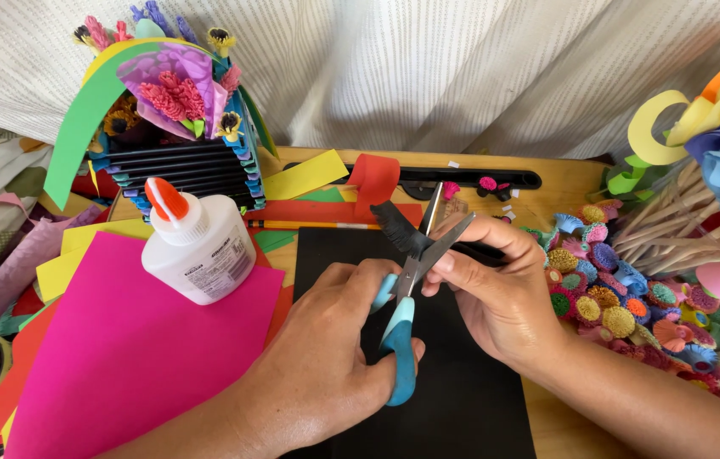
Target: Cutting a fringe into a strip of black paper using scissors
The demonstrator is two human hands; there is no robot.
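My left hand [321, 361] grips a pair of scissors [400, 344] with blue and white handles, its blades open and pointing up to the right. My right hand [500, 297] pinches a strip of black paper [395, 228] whose upper end is cut into a fine fringe. The blades sit at the strip's edge, just above my right fingers. Both hands hover over a black sheet [462, 399] lying on the wooden table [559, 183].
A white glue bottle [198, 251] with an orange cap stands on a pink sheet [122, 357] at the left. Behind it is a black slatted paper basket [186, 170] with paper flowers. Several small rolled paper flowers [623, 297] are heaped at the right, beside flowers on wooden sticks [683, 221].
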